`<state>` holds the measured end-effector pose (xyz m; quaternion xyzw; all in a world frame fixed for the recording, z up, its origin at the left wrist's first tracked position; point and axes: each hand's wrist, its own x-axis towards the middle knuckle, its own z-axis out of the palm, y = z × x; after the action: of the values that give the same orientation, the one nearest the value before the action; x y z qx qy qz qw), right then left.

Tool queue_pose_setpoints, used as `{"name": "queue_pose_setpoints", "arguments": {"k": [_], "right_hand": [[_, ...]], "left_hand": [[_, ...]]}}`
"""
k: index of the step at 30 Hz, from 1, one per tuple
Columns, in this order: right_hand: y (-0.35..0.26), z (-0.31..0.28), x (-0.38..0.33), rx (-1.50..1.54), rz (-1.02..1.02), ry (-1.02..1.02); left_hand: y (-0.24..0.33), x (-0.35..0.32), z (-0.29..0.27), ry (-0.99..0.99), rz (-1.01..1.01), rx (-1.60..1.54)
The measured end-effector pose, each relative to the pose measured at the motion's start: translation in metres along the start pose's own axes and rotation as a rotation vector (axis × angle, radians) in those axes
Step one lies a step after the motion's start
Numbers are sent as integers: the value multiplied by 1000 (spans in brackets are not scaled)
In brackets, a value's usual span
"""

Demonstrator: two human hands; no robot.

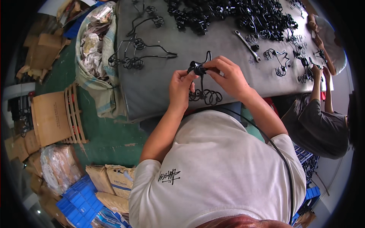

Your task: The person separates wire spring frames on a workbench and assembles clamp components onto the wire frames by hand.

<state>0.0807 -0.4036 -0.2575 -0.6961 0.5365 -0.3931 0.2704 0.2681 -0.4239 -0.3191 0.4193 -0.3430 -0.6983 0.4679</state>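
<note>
Over the near edge of the grey table, both my hands are closed on a black coiled wire spring [210,97] with a short black cylindrical piece [198,68] on it. My left hand [181,88] grips the left side of the piece between thumb and fingers. From the right, my right hand [230,76] pinches at its other end, thumb and fingertips together. One bent wire arm rises beyond the piece, and the coils hang below it, close to the table edge. My fingers hide part of where the piece meets the wire.
Several black wire springs [138,45] lie left on the table [159,81]. A heap of black parts [235,15] covers its far side. A wrench [248,46] and another spring [280,60] lie right. Co-workers [321,121] sit at the right. A sack [95,49] stands left.
</note>
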Motion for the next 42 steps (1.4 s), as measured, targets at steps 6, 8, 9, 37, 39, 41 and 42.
{"name": "queue_pose_setpoints", "arguments": {"k": [6, 8, 9, 37, 39, 41, 42], "right_hand": [[-7, -3, 3, -73, -79, -44], [-8, -4, 3, -98, -113, -42], [-8, -5, 3, -141, -145, -50], [-2, -1, -1, -539, -268, -67], [1, -1, -1, -517, -242, -67], [3, -3, 0, -420, -116, -162], [-1, -5, -1, -421, -117, -159]], "left_hand": [[1, -2, 4, 21, -3, 26], [-1, -2, 4, 22, -4, 47], [-1, -1, 3, 14, 10, 58], [-3, -3, 7, -59, 44, 88], [0, -6, 8, -53, 34, 94], [1, -7, 8, -45, 27, 97], [1, -7, 8, -40, 26, 80]]}}
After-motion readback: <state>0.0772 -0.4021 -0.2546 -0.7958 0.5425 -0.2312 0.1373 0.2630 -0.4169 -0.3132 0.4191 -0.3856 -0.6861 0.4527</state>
